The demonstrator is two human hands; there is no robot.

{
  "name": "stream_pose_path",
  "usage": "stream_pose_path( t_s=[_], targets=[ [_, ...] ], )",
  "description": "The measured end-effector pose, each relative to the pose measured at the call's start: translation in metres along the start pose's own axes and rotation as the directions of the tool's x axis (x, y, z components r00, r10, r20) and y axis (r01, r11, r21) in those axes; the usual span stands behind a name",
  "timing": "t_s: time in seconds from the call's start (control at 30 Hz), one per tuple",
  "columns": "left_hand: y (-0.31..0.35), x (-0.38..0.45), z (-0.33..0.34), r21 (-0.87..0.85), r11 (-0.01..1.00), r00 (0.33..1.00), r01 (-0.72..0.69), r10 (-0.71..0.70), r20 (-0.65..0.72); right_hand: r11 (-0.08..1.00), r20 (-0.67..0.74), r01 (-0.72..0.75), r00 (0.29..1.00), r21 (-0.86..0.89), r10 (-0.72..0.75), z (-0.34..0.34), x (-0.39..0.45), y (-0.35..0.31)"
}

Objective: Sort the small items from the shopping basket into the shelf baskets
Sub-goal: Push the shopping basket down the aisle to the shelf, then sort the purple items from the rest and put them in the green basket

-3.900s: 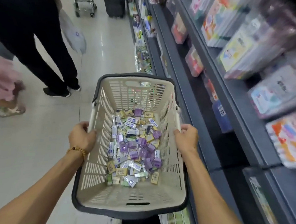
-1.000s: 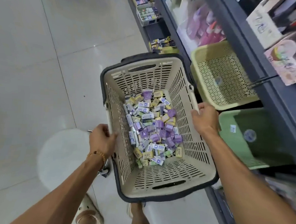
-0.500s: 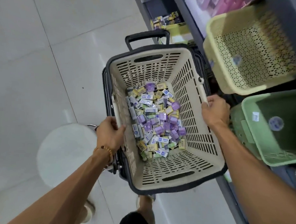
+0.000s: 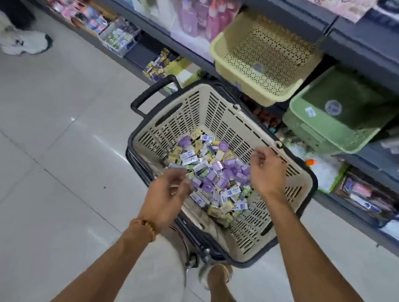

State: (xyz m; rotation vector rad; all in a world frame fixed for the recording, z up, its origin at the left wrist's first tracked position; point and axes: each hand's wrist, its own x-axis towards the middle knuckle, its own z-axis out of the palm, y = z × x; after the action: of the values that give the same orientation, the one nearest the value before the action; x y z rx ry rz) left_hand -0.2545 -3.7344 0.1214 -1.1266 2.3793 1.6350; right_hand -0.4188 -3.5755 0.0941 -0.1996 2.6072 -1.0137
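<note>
Both hands have let go of the shopping basket rims and now hover over its load.

Left hand, beaded bracelet at wrist: fingers loosely curled, blurred, grip cannot be told. Right hand: fingers apart, holding nothing. Small items, purple, yellow, white: heaped on basket floor. Yellow shelf basket at 12 o'clock of shopping basket; green shelf basket at 2 o'clock.

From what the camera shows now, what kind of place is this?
Most likely a retail shop aisle. Dark shelves hold packaged goods, a beige shopping basket full of small items sits by them, and a yellow basket and a green basket stand on the shelf.
</note>
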Motion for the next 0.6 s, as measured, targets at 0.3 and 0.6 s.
stream_pose_path(
  t_s=[0.3,0.6],
  targets=[
    [-0.001,0.124,0.025,0.236,0.958,0.932,-0.165,0.073,0.356,0.927,0.076,-0.323,0.946,0.191,0.315,0.058,0.005,0.077],
    [-0.067,0.294,0.091,0.58,0.488,0.706,-0.652,0.112,0.699,0.873,-0.067,-0.444,0.896,-0.202,0.44,0.146,0.058,0.138]
  ],
)
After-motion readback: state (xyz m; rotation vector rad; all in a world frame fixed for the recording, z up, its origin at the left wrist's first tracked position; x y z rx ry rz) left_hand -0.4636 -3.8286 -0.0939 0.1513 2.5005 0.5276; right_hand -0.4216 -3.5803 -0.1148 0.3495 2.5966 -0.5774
